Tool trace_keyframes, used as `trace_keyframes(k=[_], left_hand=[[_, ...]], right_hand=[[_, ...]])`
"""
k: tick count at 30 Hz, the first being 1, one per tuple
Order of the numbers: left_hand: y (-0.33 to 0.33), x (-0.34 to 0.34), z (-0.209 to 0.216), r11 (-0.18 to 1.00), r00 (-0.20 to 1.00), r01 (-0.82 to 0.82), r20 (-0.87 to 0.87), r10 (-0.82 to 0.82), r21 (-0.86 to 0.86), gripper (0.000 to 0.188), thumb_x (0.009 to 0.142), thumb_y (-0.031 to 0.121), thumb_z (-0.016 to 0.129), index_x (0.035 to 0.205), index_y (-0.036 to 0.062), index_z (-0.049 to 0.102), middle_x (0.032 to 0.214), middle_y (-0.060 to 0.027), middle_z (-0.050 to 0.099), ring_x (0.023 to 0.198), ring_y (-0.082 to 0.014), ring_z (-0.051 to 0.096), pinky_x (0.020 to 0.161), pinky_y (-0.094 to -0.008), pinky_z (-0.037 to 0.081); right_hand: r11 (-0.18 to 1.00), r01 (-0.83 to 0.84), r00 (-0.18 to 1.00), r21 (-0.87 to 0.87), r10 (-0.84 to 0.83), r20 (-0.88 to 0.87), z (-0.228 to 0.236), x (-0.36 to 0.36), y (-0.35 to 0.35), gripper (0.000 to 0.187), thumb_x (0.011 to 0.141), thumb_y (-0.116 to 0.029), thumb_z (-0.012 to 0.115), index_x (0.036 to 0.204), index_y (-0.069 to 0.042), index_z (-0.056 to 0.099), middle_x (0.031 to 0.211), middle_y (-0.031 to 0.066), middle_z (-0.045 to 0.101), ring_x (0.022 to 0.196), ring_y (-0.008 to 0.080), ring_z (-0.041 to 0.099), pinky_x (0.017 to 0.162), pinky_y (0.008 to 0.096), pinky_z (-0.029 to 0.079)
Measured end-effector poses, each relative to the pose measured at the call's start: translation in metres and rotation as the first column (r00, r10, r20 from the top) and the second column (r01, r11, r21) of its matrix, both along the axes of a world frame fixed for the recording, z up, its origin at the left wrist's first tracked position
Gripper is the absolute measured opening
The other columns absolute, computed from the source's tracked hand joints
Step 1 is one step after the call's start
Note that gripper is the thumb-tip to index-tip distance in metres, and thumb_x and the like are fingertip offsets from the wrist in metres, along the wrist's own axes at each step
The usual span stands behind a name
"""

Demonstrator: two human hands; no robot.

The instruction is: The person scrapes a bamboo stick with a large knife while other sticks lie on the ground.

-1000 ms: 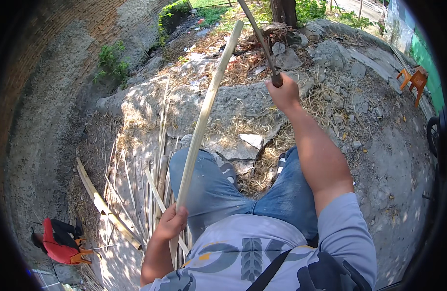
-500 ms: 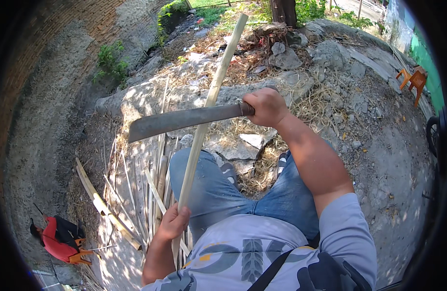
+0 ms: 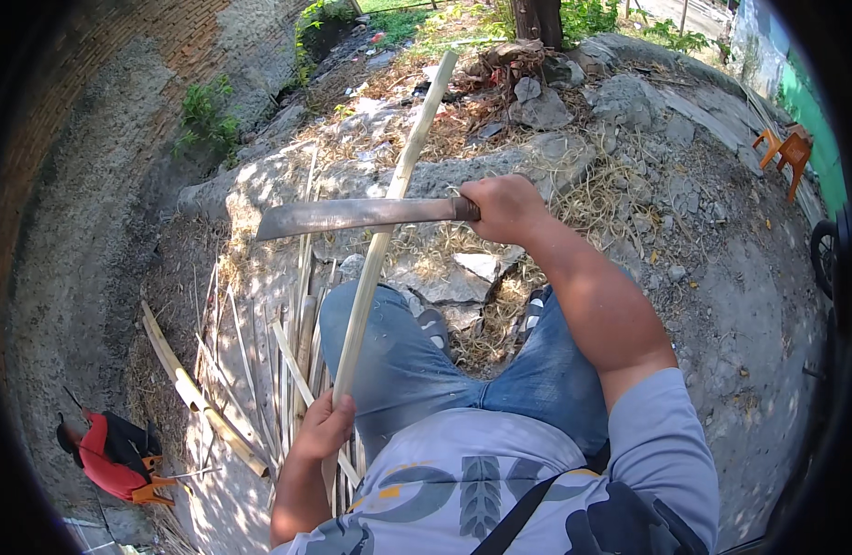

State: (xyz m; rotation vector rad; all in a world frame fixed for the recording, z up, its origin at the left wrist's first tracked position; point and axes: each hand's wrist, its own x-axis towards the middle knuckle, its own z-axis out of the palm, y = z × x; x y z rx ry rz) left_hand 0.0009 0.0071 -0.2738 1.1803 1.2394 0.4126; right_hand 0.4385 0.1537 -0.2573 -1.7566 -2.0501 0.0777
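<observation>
My right hand (image 3: 507, 209) is wrapped round the dark handle of a machete (image 3: 352, 215). Its broad blade points left and lies across a long pale bamboo strip (image 3: 363, 305), a little above the strip's middle. Near its lower end the strip is gripped by my left hand (image 3: 325, 425), beside my left thigh. From there it slants up and away to the right. Whether the blade's edge bites into the strip or only rests against it, I cannot tell.
Several bamboo strips (image 3: 287, 370) lie on the ground at my left, with a split bamboo pole (image 3: 199, 398) further out. A person in red (image 3: 111, 458) sits at the lower left. Broken concrete (image 3: 453, 282) and shavings lie ahead; an orange stool (image 3: 791, 157) stands far right.
The machete has moved slightly up and away along the strip, its blade turning more level and catching light. The strip's far end has dipped a little lower and left.
</observation>
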Motion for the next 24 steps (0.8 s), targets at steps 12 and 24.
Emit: trace_keyframes(k=[12,24], left_hand=[[-0.004,0.002,0.002,0.997,0.996,0.054,0.073,-0.051,-0.046,0.035,0.106,0.043,0.055,0.099,0.0089,0.054,0.064,0.0055,0.044,0.049,-0.0053,0.038,0.045,-0.0244,0.030],[-0.009,0.006,-0.012,0.996,0.992,-0.033,0.121,0.044,-0.087,0.037,0.107,0.045,0.054,0.098,0.0087,0.055,0.063,0.0038,0.045,0.047,-0.0068,0.041,0.044,-0.0251,0.033]], right_hand=[[0.996,0.042,0.999,-0.083,-0.041,0.007,0.003,0.023,0.006,0.020,0.078,-0.019,0.072,0.096,-0.014,0.067,0.088,0.0106,0.071,0.090,0.0322,0.071,0.081,0.0486,0.055],[0.994,-0.103,0.994,0.030,0.102,0.039,-0.005,-0.003,0.002,0.020,0.076,-0.019,0.072,0.094,-0.014,0.066,0.089,0.0094,0.072,0.090,0.0325,0.071,0.081,0.0480,0.055]])
